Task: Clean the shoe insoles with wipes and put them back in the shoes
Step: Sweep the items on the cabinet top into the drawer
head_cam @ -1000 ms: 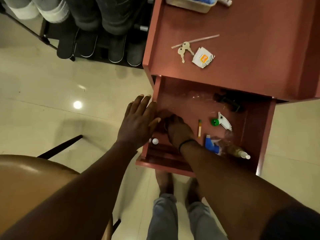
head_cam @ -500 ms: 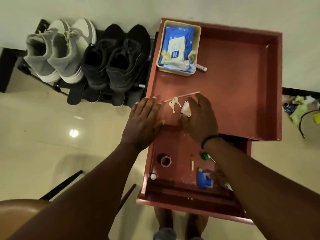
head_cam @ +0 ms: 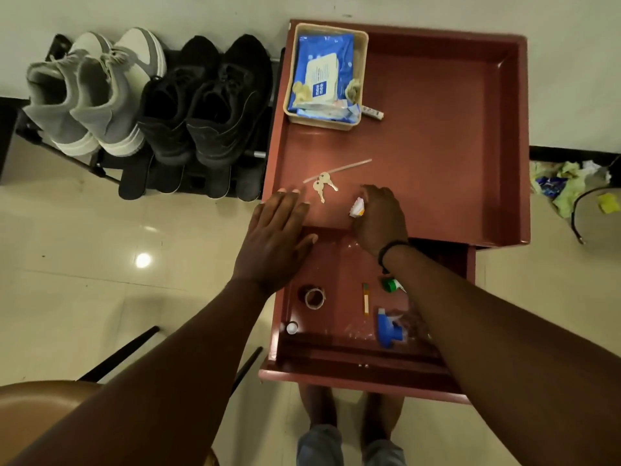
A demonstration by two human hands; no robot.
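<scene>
Flat left hand (head_cam: 275,243), right hand (head_cam: 381,220) gripping sachet (head_cam: 357,208).

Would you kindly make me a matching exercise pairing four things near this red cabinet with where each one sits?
Things:
1. wipes pack
2. keys
3. tape roll
4. black shoes

Places:
A. in the open drawer
B. on the rack left of the cabinet
C. in the beige basket
D. on the cabinet top, between the two hands

Pairs: 1-C, 2-D, 3-A, 4-B
</scene>
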